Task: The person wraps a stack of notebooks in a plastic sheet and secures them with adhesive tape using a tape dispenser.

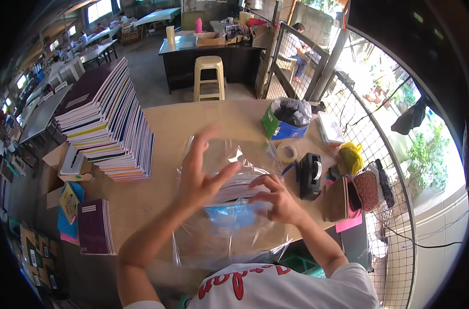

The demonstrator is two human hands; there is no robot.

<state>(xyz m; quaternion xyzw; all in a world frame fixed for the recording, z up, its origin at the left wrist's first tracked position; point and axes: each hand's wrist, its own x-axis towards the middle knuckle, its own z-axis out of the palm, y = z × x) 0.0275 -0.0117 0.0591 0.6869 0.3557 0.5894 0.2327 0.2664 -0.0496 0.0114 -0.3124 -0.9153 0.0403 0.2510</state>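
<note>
Centre of the frame, on the wooden desk [162, 123]: a clear plastic sheet [229, 242] spread wide, with a thin stack of notebooks [239, 189] under or inside it and something blue [233, 213] showing through near the lower middle — can't tell whether the sheet is a bag or loose wrap. Left hand [197, 172] is raised, fingers spread open and blurred, palm above the left part of the sheet, gripping nothing that I can make out. Right hand [276, 198] has fingers curled down onto the plastic over the stack; looks like a pinch on the film, but a firm clamp can't be confirmed. Handling judgement: film is light, floppy, slippery and creases easily, so it likely won't hold shape — best taken at an edge or corner with a pinch, not from the middle. The notebooks look light but bendy; grip them by the spine edge or flat from both sides, else they may slide inside the plastic. Around it: tall stack of notebooks [108, 121] at left, purple notebook [95, 226] at lower left, tape roll [287, 152] and black tape dispenser [310, 176] just right of the sheet, green-and-blue box [281, 129] behind them.
</note>
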